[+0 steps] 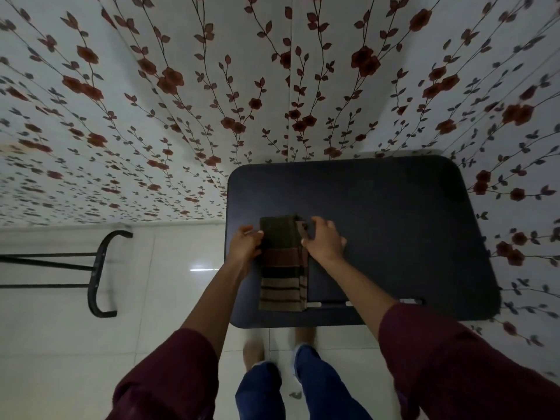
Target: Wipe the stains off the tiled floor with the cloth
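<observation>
A folded cloth (283, 268) with dark green, brown and tan stripes lies on the left part of a dark table (394, 237). My left hand (245, 242) grips the cloth's left edge near its far end. On the opposite edge my right hand (322, 241) holds it at about the same height, fingers curled over the fold. The white tiled floor (151, 298) shows left of and below the table. A small dark stain (295, 395) sits on a tile between my legs.
A black metal stand (97, 274) with a curved foot lies across the floor at the left. The table stands against a wall covered in floral wallpaper (272, 86). My bare feet (253, 353) stand just in front of the table's near edge.
</observation>
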